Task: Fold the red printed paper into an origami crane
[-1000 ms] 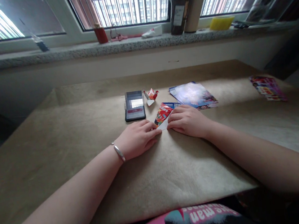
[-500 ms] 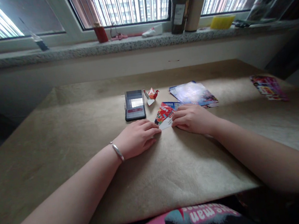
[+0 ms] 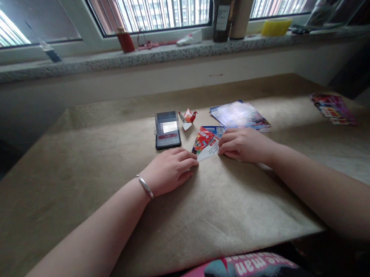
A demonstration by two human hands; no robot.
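A printed, partly folded sheet of paper (image 3: 207,142) in red, blue and white lies flat on the tan table (image 3: 75,179). My left hand (image 3: 170,171), with a silver bracelet at the wrist, presses its curled fingertips on the paper's near left corner. My right hand (image 3: 244,144) rests knuckles-up on the paper's right edge, fingers curled and pressing it down. A finished paper crane (image 3: 188,117) stands just beyond the sheet.
A black phone (image 3: 167,131) lies left of the crane. A stack of glossy leaflets (image 3: 239,116) sits behind my right hand, another leaflet (image 3: 332,108) at the far right. The stone windowsill (image 3: 95,63) holds a red cup (image 3: 125,41), a dark jar (image 3: 222,15) and a yellow sponge (image 3: 275,27).
My right hand has slid to the right along the paper, uncovering more of its white underside. My left hand has stayed in place.
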